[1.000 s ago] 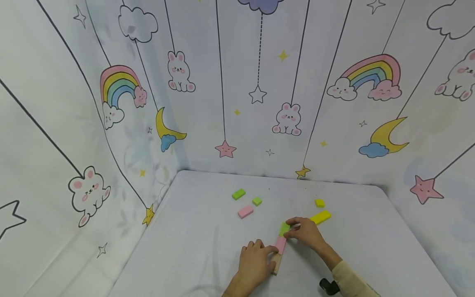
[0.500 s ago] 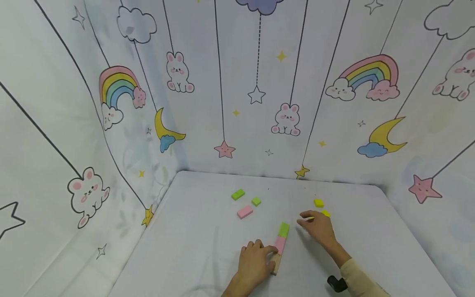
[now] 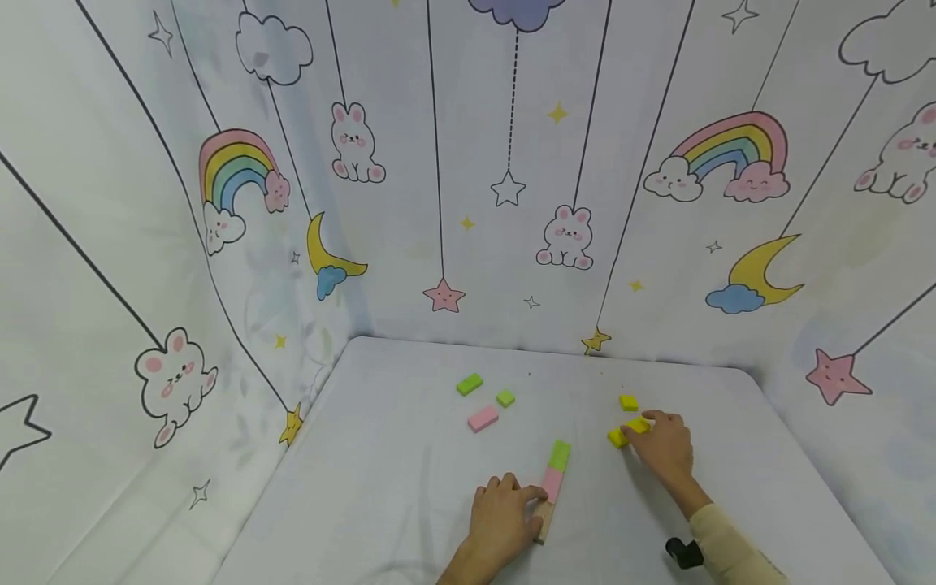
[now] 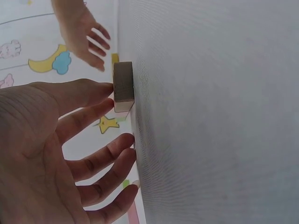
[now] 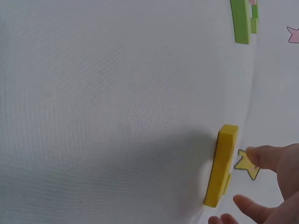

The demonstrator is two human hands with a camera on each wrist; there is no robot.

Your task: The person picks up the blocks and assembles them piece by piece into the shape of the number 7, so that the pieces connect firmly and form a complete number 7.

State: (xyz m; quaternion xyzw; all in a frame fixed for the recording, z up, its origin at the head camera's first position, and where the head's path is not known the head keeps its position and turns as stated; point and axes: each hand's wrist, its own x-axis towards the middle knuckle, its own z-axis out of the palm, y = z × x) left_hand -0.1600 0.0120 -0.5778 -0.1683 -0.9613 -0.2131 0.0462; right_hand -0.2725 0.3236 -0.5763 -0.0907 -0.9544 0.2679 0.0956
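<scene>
A row of blocks lies in the head view: a plain wooden block (image 3: 544, 520) at the near end, a pink block (image 3: 552, 484) in the middle and a green block (image 3: 559, 456) at the far end. My left hand (image 3: 501, 516) rests at the row's left side; its thumb and index fingertips touch the wooden block (image 4: 124, 82) in the left wrist view, with the other fingers spread. Over a long yellow block (image 3: 627, 432) is my right hand (image 3: 667, 445). In the right wrist view, its thumb and fingers stand apart, clear of the yellow block (image 5: 221, 165).
Beyond the long yellow block lies a small yellow block (image 3: 629, 403). A green block (image 3: 470, 384), a small green block (image 3: 505, 398) and a pink block (image 3: 483, 419) lie farther back on the white table (image 3: 351, 487). A printed curtain (image 3: 497, 244) stands behind.
My right hand has left the green block at the row's far end and moved right to the long yellow block. The left hand and the row have stayed put.
</scene>
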